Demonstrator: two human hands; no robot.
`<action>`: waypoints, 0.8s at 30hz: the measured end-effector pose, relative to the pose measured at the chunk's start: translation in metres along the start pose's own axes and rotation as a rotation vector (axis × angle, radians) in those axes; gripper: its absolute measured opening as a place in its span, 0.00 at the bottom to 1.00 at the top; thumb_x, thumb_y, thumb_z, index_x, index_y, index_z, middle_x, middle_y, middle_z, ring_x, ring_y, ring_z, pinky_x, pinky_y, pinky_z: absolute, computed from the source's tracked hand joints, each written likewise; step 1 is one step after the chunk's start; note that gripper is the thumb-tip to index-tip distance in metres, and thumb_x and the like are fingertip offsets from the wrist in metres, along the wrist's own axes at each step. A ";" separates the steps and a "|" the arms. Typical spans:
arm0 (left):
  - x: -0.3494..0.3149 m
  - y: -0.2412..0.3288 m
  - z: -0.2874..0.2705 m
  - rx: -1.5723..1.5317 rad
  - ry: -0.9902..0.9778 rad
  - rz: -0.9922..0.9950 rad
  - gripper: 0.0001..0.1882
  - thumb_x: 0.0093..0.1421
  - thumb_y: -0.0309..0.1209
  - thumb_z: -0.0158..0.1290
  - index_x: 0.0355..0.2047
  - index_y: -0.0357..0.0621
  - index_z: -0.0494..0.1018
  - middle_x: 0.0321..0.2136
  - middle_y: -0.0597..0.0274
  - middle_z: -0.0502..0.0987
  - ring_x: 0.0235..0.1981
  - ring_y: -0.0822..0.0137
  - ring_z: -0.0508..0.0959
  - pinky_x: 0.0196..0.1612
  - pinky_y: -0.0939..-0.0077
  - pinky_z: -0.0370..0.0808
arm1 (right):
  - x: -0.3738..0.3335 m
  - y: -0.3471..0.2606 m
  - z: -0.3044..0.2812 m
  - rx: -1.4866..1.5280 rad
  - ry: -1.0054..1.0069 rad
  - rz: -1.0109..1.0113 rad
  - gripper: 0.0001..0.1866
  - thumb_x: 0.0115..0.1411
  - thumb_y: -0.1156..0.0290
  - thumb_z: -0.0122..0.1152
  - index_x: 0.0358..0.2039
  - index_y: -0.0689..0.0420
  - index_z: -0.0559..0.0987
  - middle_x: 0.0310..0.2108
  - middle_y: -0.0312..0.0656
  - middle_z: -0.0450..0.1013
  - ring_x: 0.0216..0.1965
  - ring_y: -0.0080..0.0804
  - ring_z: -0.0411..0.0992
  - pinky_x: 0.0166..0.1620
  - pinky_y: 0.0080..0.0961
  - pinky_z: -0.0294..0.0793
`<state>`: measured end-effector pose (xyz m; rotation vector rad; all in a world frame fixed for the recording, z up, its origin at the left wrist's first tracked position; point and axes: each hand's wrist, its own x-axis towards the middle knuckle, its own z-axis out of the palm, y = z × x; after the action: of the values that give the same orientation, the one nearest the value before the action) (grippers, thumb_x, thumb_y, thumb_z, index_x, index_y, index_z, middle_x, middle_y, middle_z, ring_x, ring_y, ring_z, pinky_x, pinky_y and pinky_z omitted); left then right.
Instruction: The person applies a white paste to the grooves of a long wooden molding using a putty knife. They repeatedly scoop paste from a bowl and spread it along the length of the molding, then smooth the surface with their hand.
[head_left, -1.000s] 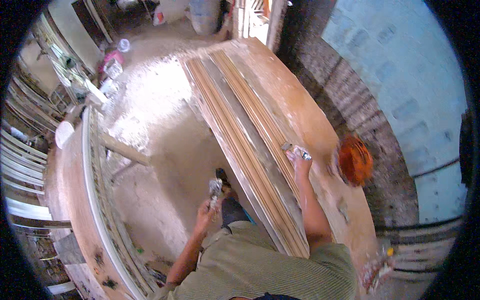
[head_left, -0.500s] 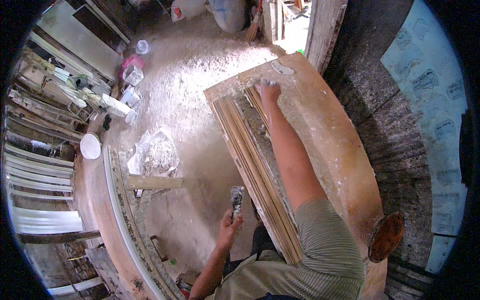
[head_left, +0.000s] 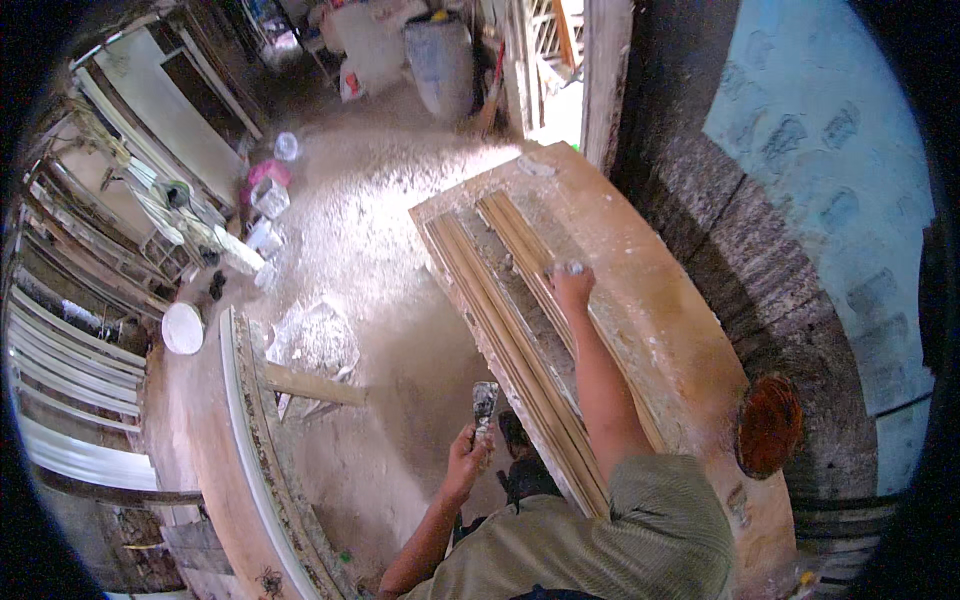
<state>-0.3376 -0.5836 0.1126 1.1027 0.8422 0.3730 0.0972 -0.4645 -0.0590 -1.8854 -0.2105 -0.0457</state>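
My left hand (head_left: 465,462) is closed round the handle of a putty knife (head_left: 484,402), blade up and smeared with white, held over the floor beside the bench. My right hand (head_left: 573,290) is closed on a small pale thing, too small and blurred to name, at the edge of the right-hand one of two long brown grooved moulding strips (head_left: 508,225). The other, wider grooved strip (head_left: 490,320) lies along the bench's left edge. Both strips rest on the wooden bench (head_left: 660,285), with white crumbs between them.
A rusty round pan (head_left: 768,428) is at the bench's right side, by a dark wall. Another long bench (head_left: 225,430) stands at left with a wooden bar (head_left: 315,384) sticking out. A white-crusted heap (head_left: 315,340), a white bucket (head_left: 182,328) and a blue barrel (head_left: 440,70) stand farther off.
My right hand has drawn back from the far end of the right-hand strip toward me, uncovering more of it. The left hand still holds the putty knife. The head view has shifted.
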 end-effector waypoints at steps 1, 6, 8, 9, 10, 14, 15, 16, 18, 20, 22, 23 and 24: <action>-0.017 -0.007 -0.003 0.001 0.036 0.026 0.09 0.65 0.37 0.52 0.42 0.49 0.69 0.27 0.71 0.71 0.25 0.78 0.70 0.27 0.80 0.67 | -0.036 -0.016 -0.029 0.019 -0.069 0.048 0.16 0.48 0.66 0.65 0.28 0.69 0.76 0.24 0.57 0.76 0.28 0.55 0.76 0.34 0.45 0.76; -0.085 -0.059 0.005 0.052 -0.073 0.109 0.10 0.64 0.38 0.53 0.41 0.48 0.71 0.30 0.70 0.74 0.29 0.76 0.73 0.30 0.80 0.70 | -0.111 0.000 -0.215 -0.103 -0.001 -0.068 0.15 0.49 0.64 0.63 0.27 0.66 0.77 0.26 0.56 0.76 0.30 0.56 0.75 0.36 0.49 0.74; -0.135 -0.091 0.010 -0.002 -0.069 0.098 0.12 0.65 0.37 0.51 0.45 0.45 0.72 0.30 0.70 0.73 0.29 0.76 0.72 0.30 0.79 0.70 | -0.171 -0.003 -0.283 -0.358 0.145 -0.249 0.15 0.50 0.63 0.63 0.28 0.63 0.77 0.27 0.53 0.76 0.31 0.55 0.74 0.36 0.50 0.72; -0.160 -0.105 0.018 -0.039 -0.080 0.100 0.14 0.66 0.36 0.50 0.47 0.43 0.72 0.30 0.71 0.73 0.29 0.77 0.72 0.30 0.79 0.69 | -0.192 0.001 -0.324 -0.336 0.080 -0.267 0.16 0.51 0.61 0.63 0.28 0.63 0.77 0.28 0.52 0.76 0.32 0.56 0.74 0.36 0.50 0.72; -0.184 -0.118 0.028 0.080 -0.080 0.092 0.14 0.65 0.37 0.51 0.46 0.44 0.73 0.29 0.70 0.73 0.29 0.77 0.72 0.31 0.79 0.70 | -0.209 0.014 -0.363 -0.419 0.038 -0.285 0.16 0.51 0.60 0.62 0.30 0.62 0.77 0.29 0.52 0.76 0.33 0.56 0.74 0.37 0.50 0.72; -0.262 -0.220 0.032 0.130 -0.085 0.043 0.14 0.64 0.42 0.53 0.41 0.45 0.74 0.27 0.69 0.74 0.27 0.75 0.73 0.29 0.77 0.70 | -0.297 0.000 -0.493 -0.262 -0.060 0.051 0.23 0.51 0.56 0.64 0.39 0.61 0.76 0.37 0.55 0.76 0.39 0.59 0.74 0.43 0.48 0.73; -0.275 -0.240 0.042 0.125 -0.177 0.058 0.14 0.64 0.42 0.54 0.40 0.45 0.74 0.27 0.68 0.74 0.27 0.75 0.73 0.28 0.77 0.70 | -0.300 0.025 -0.526 -0.312 -0.004 0.117 0.25 0.49 0.55 0.65 0.40 0.62 0.76 0.38 0.56 0.76 0.40 0.59 0.74 0.44 0.48 0.74; -0.290 -0.255 0.057 0.078 -0.211 0.012 0.14 0.64 0.42 0.54 0.40 0.45 0.74 0.28 0.68 0.75 0.27 0.75 0.73 0.28 0.77 0.70 | -0.300 0.072 -0.556 -0.361 0.057 0.189 0.27 0.48 0.54 0.67 0.41 0.63 0.75 0.40 0.57 0.75 0.42 0.58 0.74 0.45 0.47 0.74; -0.335 -0.283 0.071 -0.002 -0.205 -0.091 0.14 0.64 0.41 0.54 0.40 0.44 0.74 0.28 0.66 0.75 0.26 0.74 0.73 0.28 0.76 0.71 | -0.313 0.110 -0.598 -0.378 0.141 0.254 0.27 0.46 0.53 0.69 0.38 0.64 0.76 0.37 0.58 0.76 0.41 0.56 0.75 0.45 0.46 0.74; -0.337 -0.335 0.055 0.028 -0.289 -0.096 0.12 0.64 0.39 0.54 0.41 0.43 0.73 0.29 0.65 0.75 0.26 0.74 0.73 0.29 0.75 0.72 | -0.341 0.124 -0.634 -0.342 0.246 0.234 0.24 0.46 0.54 0.70 0.30 0.64 0.78 0.30 0.57 0.77 0.36 0.54 0.76 0.41 0.43 0.76; -0.376 -0.336 0.094 0.074 -0.222 -0.146 0.11 0.65 0.36 0.52 0.41 0.43 0.73 0.29 0.65 0.76 0.26 0.73 0.74 0.28 0.75 0.73 | -0.359 0.135 -0.679 -0.379 0.208 0.122 0.27 0.45 0.53 0.71 0.32 0.66 0.77 0.31 0.58 0.77 0.36 0.55 0.77 0.41 0.44 0.76; -0.416 -0.301 0.123 0.113 -0.082 -0.186 0.10 0.65 0.35 0.51 0.42 0.42 0.73 0.29 0.64 0.76 0.26 0.73 0.74 0.28 0.75 0.73 | -0.377 0.102 -0.698 -0.337 0.162 0.178 0.27 0.45 0.53 0.71 0.33 0.66 0.77 0.31 0.58 0.77 0.37 0.56 0.77 0.41 0.44 0.76; -0.422 -0.329 0.120 0.085 -0.060 -0.120 0.10 0.65 0.34 0.50 0.41 0.42 0.72 0.28 0.64 0.75 0.26 0.73 0.74 0.27 0.76 0.73 | -0.392 0.079 -0.714 -0.290 0.118 0.228 0.27 0.45 0.53 0.71 0.33 0.66 0.77 0.32 0.58 0.77 0.37 0.56 0.77 0.42 0.44 0.76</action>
<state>-0.5625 -1.0738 0.0142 1.1301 0.8732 0.2047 -0.2221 -1.2114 0.0424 -2.1762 0.0979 -0.0329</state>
